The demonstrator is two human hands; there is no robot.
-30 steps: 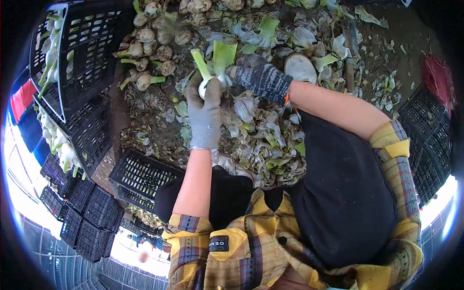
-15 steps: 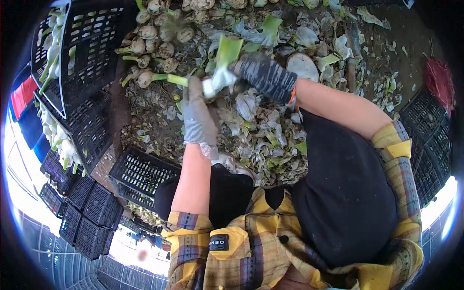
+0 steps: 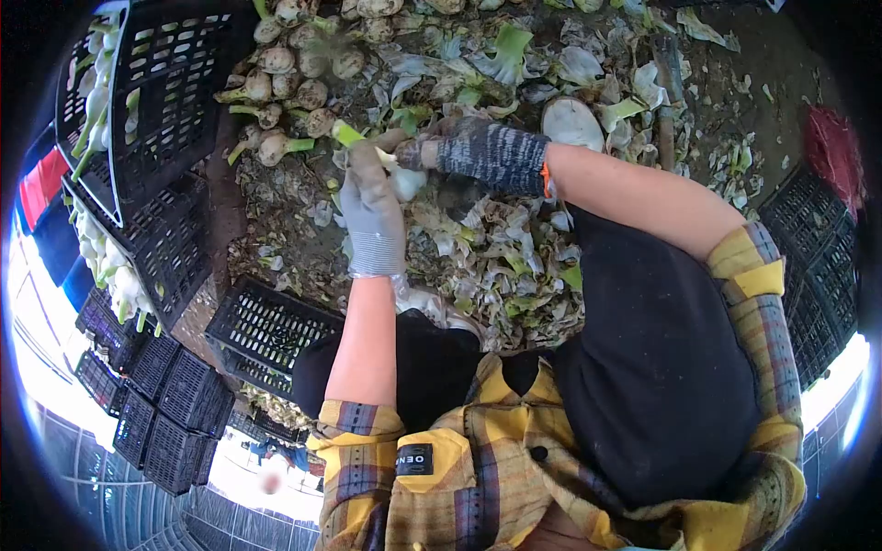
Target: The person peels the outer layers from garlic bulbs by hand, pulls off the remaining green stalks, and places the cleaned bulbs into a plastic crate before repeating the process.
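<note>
A garlic bulb (image 3: 407,184) with a short green stem (image 3: 346,134) is between my two hands, white and freshly bared. My left hand (image 3: 371,197), in a grey glove, is closed around its stem end. Pressed against the bulb's top are the fingers of my right hand (image 3: 459,156), in a dark mottled glove; they look pinched on it, though the fingertips are partly hidden. Just beyond my left hand lies a pile of unpeeled garlic bulbs (image 3: 278,61) with cut stems and dirty skins.
Peeled skins and leaf scraps (image 3: 496,243) cover the ground below my hands. A black crate (image 3: 175,83) with white garlic stands at the left, and another black crate (image 3: 271,326) sits by my knee. A round white-topped object (image 3: 571,124) lies beyond my right wrist.
The broad green-and-white leaf piece held up between my hands has gone from there. My right hand has moved left onto the bulb, and the stem has shifted slightly.
</note>
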